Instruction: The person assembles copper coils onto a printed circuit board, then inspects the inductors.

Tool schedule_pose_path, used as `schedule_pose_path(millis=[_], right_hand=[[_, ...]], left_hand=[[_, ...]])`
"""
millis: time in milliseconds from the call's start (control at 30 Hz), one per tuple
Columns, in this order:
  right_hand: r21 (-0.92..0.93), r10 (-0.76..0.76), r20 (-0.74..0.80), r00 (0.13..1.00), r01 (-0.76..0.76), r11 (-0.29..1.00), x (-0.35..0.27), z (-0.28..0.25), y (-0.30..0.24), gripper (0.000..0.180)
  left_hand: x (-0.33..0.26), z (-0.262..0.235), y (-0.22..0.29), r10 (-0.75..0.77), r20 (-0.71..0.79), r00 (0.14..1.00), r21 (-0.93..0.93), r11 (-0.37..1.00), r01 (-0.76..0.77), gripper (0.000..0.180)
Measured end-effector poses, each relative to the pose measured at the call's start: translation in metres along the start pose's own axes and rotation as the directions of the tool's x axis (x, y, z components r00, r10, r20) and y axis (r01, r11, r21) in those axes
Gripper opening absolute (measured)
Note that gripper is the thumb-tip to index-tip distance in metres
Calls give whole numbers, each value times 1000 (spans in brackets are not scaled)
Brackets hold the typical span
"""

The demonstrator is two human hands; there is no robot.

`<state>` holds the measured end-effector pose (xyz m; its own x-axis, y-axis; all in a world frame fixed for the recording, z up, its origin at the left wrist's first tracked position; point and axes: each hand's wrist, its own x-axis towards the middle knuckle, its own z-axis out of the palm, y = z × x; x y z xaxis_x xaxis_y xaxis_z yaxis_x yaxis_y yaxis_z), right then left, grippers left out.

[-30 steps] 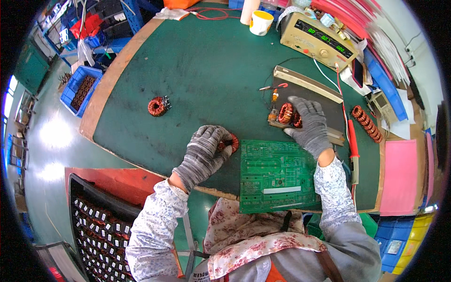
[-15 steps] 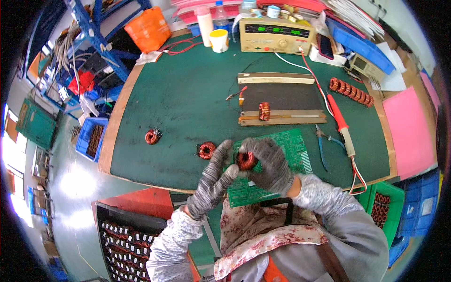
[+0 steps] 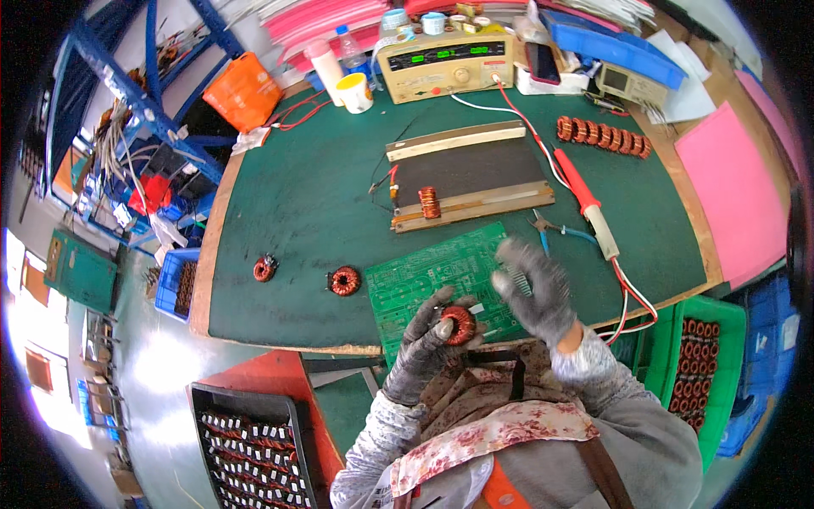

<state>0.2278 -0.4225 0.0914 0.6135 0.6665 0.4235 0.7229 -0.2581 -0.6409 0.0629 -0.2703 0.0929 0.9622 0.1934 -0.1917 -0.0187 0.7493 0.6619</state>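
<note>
Coil (image 3: 460, 324) grasped by left hand (image 3: 421, 346)  near table edge (image 3: 326, 349); gap; right hand (image 3: 541, 293) unclenched over edge of board (image 3: 437, 276).

A green-topped bench (image 3: 292, 195) carries a dark plate (image 3: 483, 165), with a circuit board (image 3: 407, 286) in front of that plate, two copper coils (image 3: 333, 281) left of it, a coil row (image 3: 604, 137) right, a power supply (image 3: 437, 75) behind.

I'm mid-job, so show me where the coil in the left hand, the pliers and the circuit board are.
Held coil (image 3: 463, 326), head view: on its copper-red winding.
Pliers (image 3: 547, 226), head view: near the pivot.
Circuit board (image 3: 437, 276), head view: on its upper face.
</note>
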Motion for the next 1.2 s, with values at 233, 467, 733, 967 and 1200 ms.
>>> schedule_pose_path(millis=[233,467,733,967,1200], right_hand=[[-656,316,-121,941,-315,686,-6,-21,63,76],[-755,128,-139,982,-189,628,-13,-14,93,49],[787,312,607,730,-606,-114,-29,-22,-11,50],[596,69,738,671,-601,-533,-34,-2,-57,65],[201,-304,537,787,231,952,-30,22,-65,62]], left_hand=[[-29,-15,-15,196,34,980,305,932,-197,60],[-53,-12,-17,191,-35,981,363,917,-165,72],[-65,-7,-17,183,-77,980,139,975,-171,89],[-67,-41,-37,162,22,987,-56,985,-161,87],[-105,-43,-41,316,-170,933,50,949,-312,91]])
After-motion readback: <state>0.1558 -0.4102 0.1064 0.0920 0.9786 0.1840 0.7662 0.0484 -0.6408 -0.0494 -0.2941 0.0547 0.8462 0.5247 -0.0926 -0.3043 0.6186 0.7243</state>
